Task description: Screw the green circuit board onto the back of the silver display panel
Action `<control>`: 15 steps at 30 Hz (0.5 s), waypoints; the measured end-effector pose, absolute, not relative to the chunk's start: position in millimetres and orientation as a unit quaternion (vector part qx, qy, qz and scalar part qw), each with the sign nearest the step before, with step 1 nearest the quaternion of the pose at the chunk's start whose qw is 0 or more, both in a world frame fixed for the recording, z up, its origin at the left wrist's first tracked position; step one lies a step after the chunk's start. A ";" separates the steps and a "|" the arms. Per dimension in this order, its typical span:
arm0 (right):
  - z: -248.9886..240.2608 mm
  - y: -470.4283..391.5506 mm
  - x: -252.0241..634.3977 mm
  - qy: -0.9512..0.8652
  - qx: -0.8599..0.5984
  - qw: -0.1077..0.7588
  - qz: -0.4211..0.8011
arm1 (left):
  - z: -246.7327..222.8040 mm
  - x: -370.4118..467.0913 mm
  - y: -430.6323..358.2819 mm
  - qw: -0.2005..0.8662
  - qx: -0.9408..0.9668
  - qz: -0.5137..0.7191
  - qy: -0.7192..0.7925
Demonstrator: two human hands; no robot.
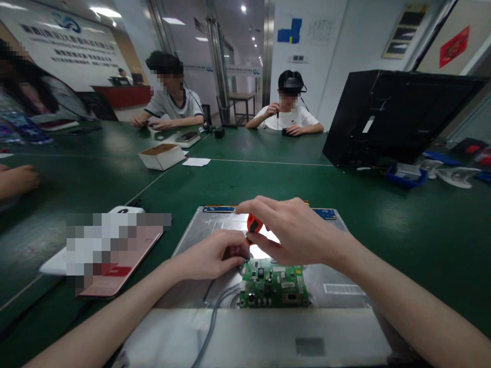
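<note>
My right hand (293, 230) grips a screwdriver (253, 225) by its orange and black handle, fingers curled over the top. The tool stands nearly upright, its lower end at the far left corner of a green circuit board (274, 286). Close beside that corner, my left hand (222, 253) is closed, fingertips pinched near the screwdriver's shaft; what they hold is hidden. The board lies on the metal back of a flat display panel (345, 276). A grey cable (214, 319) runs from the board's left side toward me.
Phones (130, 266) lie left of the panel. Beyond are an open white box (161, 156) and paper (196, 162). A large black monitor (395, 117) stands at the right, near a blue tray (406, 175). Co-workers sit across the green table (261, 179); another person's hand (17, 181) rests at left.
</note>
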State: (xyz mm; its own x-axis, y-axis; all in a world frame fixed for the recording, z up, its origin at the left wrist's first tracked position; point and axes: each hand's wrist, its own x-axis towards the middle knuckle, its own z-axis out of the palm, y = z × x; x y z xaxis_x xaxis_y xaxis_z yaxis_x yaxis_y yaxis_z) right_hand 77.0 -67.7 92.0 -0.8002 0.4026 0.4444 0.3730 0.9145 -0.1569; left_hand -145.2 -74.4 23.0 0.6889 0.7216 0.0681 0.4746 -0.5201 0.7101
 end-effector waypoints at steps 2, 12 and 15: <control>91.8 -67.2 76.9 -0.948 -0.205 0.241 0.032 | 24.3 -145.2 -75.0 0.342 0.853 0.173 0.355; 95.7 -68.4 77.0 -0.951 -0.213 0.220 0.043 | 21.5 -148.4 -71.1 0.352 0.853 0.159 0.350; 94.9 -68.2 77.0 -0.949 -0.216 0.227 0.043 | 20.9 -148.2 -71.5 0.351 0.853 0.164 0.350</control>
State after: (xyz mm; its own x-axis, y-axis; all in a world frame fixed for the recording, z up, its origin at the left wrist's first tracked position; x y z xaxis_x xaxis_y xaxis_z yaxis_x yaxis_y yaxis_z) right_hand 77.0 -68.2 94.9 -0.8031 0.4298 0.4127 0.3911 0.9027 -0.1791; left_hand -148.2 -71.5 20.9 0.7017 0.7117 0.0336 0.4822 -0.5091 0.7130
